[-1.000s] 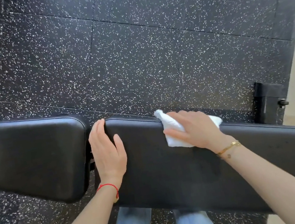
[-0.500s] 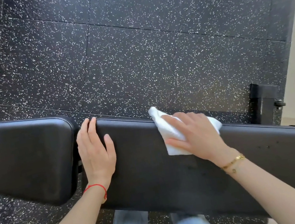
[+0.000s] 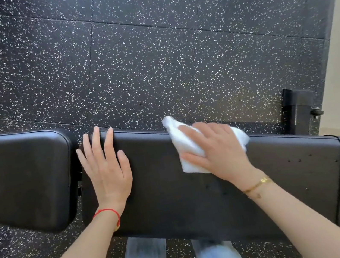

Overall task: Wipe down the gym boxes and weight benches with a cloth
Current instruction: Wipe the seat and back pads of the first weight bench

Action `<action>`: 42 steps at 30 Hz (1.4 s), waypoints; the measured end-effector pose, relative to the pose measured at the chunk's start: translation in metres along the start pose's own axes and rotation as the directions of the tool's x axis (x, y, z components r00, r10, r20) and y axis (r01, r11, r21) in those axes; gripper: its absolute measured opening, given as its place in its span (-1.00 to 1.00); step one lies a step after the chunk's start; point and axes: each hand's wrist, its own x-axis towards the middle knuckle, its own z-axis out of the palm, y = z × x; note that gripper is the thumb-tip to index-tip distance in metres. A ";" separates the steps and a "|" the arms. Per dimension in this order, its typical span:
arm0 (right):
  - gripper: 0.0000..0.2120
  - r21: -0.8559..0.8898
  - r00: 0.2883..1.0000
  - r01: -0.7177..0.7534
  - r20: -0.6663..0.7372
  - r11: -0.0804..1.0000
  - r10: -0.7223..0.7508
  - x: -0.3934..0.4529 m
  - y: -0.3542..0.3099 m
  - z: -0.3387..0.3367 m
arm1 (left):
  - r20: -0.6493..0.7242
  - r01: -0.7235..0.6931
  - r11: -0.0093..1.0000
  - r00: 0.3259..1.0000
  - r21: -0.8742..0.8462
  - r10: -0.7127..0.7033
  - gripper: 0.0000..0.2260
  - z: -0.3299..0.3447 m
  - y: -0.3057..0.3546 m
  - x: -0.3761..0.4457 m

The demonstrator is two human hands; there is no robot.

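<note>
White cloth (image 3: 187, 148): lying at frame centre-right on the long bench pad (image 3: 174, 186), the right hand (image 3: 215, 148) pressing it flat with spread fingers. It is looking light, soft, easily bunched (best handled palm-down). Left hand (image 3: 106, 168) is resting flat and empty at the pad's left end.

- cloth (image 3: 187, 148): white, crumpled, pressed flat on the long black pad near its far edge, one corner sticking up past that edge, partly covered by the right hand (image 3: 217, 150).
- weight bench (image 3: 175, 191): black padded surface, long pad lying across the view, a separate shorter pad (image 3: 20, 178) just beside its left end.
</note>
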 end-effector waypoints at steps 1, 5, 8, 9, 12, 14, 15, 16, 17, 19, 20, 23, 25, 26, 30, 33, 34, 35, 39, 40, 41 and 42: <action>-0.37 -0.008 0.999 -0.038 0.003 0.999 0.038 -0.011 0.014 -0.003 | -0.011 -0.007 1.000 1.000 -0.002 0.007 -0.53 0.001 0.000 0.000; -0.33 -0.045 0.991 -0.114 0.070 0.992 0.117 -0.008 0.026 -0.009 | -0.055 -0.014 1.000 0.998 -0.005 0.014 -0.53 0.006 0.000 -0.001; -0.30 -0.039 0.993 -0.052 0.108 0.998 0.056 0.030 -0.012 -0.002 | -0.072 -0.020 1.000 0.997 -0.007 0.019 -0.53 0.006 0.000 -0.001; -0.30 -0.045 0.994 -0.020 0.109 0.999 0.024 0.041 -0.025 0.003 | -0.082 -0.025 1.000 0.996 -0.009 0.024 -0.54 0.006 -0.001 -0.001; -0.33 -0.086 0.996 0.023 0.084 0.996 -0.016 0.052 -0.045 0.010 | -0.104 -0.041 0.999 0.994 -0.021 0.039 -0.54 0.005 -0.003 -0.001; -0.32 -0.062 0.997 0.046 0.065 0.997 -0.042 0.038 -0.035 0.009 | -0.110 -0.050 0.998 0.993 -0.027 0.047 -0.54 0.005 -0.004 -0.001; -0.32 -0.036 0.998 0.046 0.038 0.998 -0.045 0.027 -0.025 0.008 | -0.111 -0.053 0.998 0.993 -0.028 0.050 -0.54 0.004 -0.005 -0.001; -0.32 -0.021 1.000 0.029 -0.002 0.999 -0.029 0.014 -0.013 0.007 | -0.111 -0.055 0.998 0.993 -0.031 0.051 -0.54 0.004 -0.005 -0.001; -0.33 -0.025 0.999 -0.006 -0.036 1.000 0.005 0.001 -0.001 0.005 | -0.112 -0.055 0.998 0.992 -0.033 0.051 -0.54 0.003 -0.004 -0.001; -0.33 -0.063 0.995 -0.092 -0.054 0.994 0.089 -0.017 0.015 0.002 | -0.113 -0.048 0.998 0.993 -0.038 0.043 -0.54 0.002 -0.002 -0.001; -0.33 -0.094 0.991 -0.126 -0.044 0.988 0.123 -0.016 0.015 0.002 | -0.112 -0.042 0.998 0.993 -0.039 0.037 -0.54 0.002 -0.001 -0.001; -0.33 -0.122 0.991 -0.129 0.011 0.984 0.131 0.018 -0.015 0.004 | -0.112 -0.014 0.998 0.994 -0.058 0.008 -0.51 0.003 -0.001 -0.001; -0.34 -0.133 0.997 -0.075 0.018 0.988 0.078 0.040 -0.044 0.012 | -0.119 -0.009 0.997 0.993 -0.077 -0.001 -0.49 0.004 -0.002 -0.001; -0.36 -0.127 0.998 -0.057 0.002 0.990 0.058 0.045 -0.054 0.014 | -0.124 -0.014 0.997 0.992 -0.082 0.003 -0.49 0.004 -0.003 -0.002; -0.39 -0.052 0.997 0.004 -0.071 0.999 -0.008 0.017 -0.044 0.015 | -0.143 -0.034 0.995 0.990 -0.097 0.020 -0.51 0.004 -0.003 -0.003; -0.40 -0.066 0.994 -0.053 -0.098 0.996 0.046 -0.021 -0.009 0.013 | -0.162 -0.060 0.993 0.986 -0.104 0.043 -0.52 0.003 -0.002 -0.003; -0.40 -0.077 0.993 -0.089 -0.090 0.993 0.082 -0.030 0.001 0.012 | -0.170 -0.077 0.991 0.984 -0.106 0.058 -0.53 0.003 -0.002 -0.003; -0.40 -0.080 0.990 -0.122 -0.081 0.989 0.116 -0.036 0.008 0.011 | -0.177 -0.098 0.990 0.981 -0.106 0.078 -0.54 0.003 -0.001 -0.003; -0.41 -0.128 0.977 -0.199 -0.105 0.972 0.186 -0.037 -0.003 0.015 | -0.205 -0.201 0.975 0.962 -0.094 0.178 -0.59 0.004 0.000 -0.007; -0.42 -0.142 0.976 -0.200 -0.112 0.969 0.185 -0.040 -0.010 0.019 | -0.208 -0.235 0.968 0.955 -0.092 0.212 -0.60 0.004 0.001 -0.008; -0.42 -0.161 0.978 -0.189 -0.120 0.969 0.171 -0.044 -0.017 0.024 | -0.213 -0.272 0.958 0.945 -0.092 0.248 -0.61 0.005 0.000 -0.009; -0.42 -0.185 0.981 -0.165 -0.133 0.969 0.142 -0.051 -0.023 0.031 | -0.223 -0.307 0.947 0.934 -0.096 0.280 -0.62 0.006 0.000 -0.009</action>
